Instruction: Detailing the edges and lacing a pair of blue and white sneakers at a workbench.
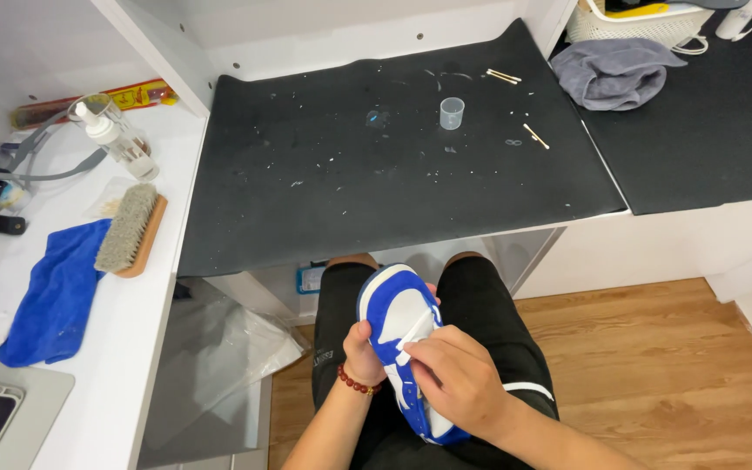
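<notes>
White desk (132,365) with a black rubber mat (376,174) speckled with pale crumbs, wooden floor (654,365) below on the right. Over the lap in black shorts (480,305), just below the desk edge: blue-and-white sneaker (398,318), toe pointing up toward the mat. Left hand (363,352), red bead bracelet (357,383) at the wrist, closed around the sneaker's left side. Right hand (463,379) curled over the lower half of the sneaker, fingers pinching a thin white stick-like tool (415,331) against the white toe panel. On the mat, well apart: small clear plastic cup (452,112), several cotton swabs (504,77). On the left part of the desk: wooden-backed bristle brush (130,231) touching a blue cloth (54,292), clear spray bottle (115,135). Top right: crumpled grey cloth (611,74).
</notes>
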